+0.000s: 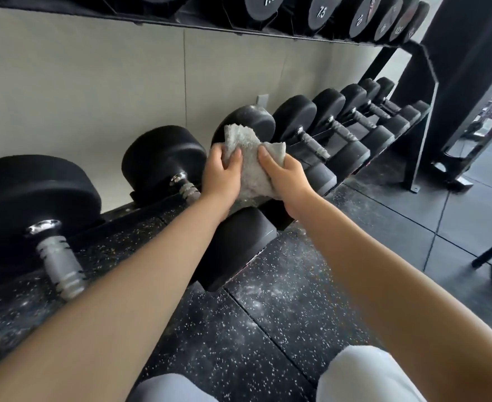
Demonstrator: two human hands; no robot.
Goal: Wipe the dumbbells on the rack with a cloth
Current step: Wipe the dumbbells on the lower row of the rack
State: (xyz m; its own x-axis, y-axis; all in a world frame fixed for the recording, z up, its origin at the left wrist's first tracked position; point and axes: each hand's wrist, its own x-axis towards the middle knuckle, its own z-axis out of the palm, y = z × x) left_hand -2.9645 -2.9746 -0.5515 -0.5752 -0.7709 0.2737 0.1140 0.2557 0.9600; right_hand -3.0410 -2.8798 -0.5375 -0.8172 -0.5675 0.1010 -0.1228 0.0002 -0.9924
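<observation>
the big black rack (418, 49) runs from the left edge to the upper right of the frame. a pale wall (94, 82) is behind it and a dark speckled floor (268, 314) is below. a long row of dumbbells (297, 114) sits on its low shelf, and more sit along the upper edge. the job looks partway along that low row.

the middle dumbbell (253, 117) is the one being wiped. the left hand (218, 172) and the right hand (288, 175) are close together over its bar. the fingers of both are curled tight on the grey cloth (249, 175). the cloth is bunched up in the middle of the frame, and its top corner touches the inner face of the round back end.

i think the next move is to rub the cloth round the bar and both ends, then go to the next one on the right. the dumbbells sit close side by side, so knuckles could bump a round edge. there is open room in front, over the floor.
</observation>
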